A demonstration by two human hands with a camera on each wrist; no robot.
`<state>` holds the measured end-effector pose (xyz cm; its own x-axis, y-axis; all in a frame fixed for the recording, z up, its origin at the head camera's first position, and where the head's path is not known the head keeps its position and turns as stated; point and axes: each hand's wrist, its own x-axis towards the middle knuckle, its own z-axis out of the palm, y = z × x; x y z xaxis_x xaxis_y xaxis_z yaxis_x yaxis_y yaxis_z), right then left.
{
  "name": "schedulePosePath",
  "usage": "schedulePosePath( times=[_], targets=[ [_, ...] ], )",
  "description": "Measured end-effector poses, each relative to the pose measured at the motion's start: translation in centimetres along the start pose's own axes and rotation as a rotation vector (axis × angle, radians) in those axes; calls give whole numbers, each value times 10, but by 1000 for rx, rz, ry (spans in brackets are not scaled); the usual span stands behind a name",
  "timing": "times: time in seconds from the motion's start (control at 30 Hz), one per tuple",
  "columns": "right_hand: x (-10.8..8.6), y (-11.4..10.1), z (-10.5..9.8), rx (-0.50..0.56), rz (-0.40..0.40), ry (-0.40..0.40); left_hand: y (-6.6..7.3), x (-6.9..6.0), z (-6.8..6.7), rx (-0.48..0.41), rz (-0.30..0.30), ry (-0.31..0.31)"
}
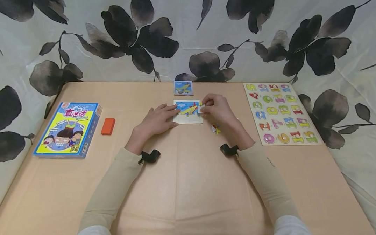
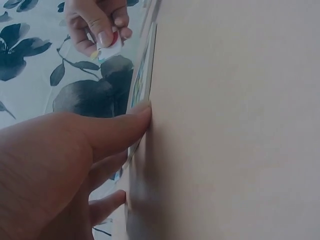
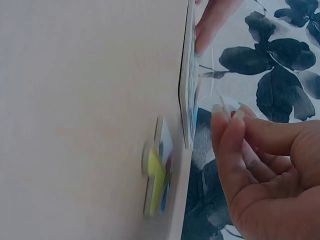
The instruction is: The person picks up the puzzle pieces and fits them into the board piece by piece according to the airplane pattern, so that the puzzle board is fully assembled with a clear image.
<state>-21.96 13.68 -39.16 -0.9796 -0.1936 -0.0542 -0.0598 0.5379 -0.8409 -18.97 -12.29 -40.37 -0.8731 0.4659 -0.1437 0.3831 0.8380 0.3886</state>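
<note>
A small jigsaw puzzle tray with a blue picture of a yellow airplane lies flat between the two hands. My left hand rests on its left side, fingers extended over the picture. The left wrist view shows the thumb against the tray's near edge. Just above the tray's right side, my right hand pinches a puzzle piece between thumb and fingertips; white and a bit of red show on it. Loose puzzle pieces lie on the table below the right hand.
Behind the tray is a small airplane picture card. To the left are a blue and yellow game box and an orange block. A sheet of colourful number shapes lies at the right. Flowered cloth hangs behind the table.
</note>
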Motion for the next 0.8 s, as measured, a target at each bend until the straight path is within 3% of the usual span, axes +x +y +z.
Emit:
schedulePosePath(
  times=[0.2,0.4,0.53,0.8],
  targets=[
    [0,-7,9,-31,19,-21,-5,0,-1,-19,0,-6],
    [-1,-16,24,-14,42,-91,-7,1,0,-25,2,-2],
    [1,-21,34,-2,18,-87,-8,2,1,-25,1,3],
    [9,-26,52,30,50,-111,-8,2,2,-25,6,13]
  ],
)
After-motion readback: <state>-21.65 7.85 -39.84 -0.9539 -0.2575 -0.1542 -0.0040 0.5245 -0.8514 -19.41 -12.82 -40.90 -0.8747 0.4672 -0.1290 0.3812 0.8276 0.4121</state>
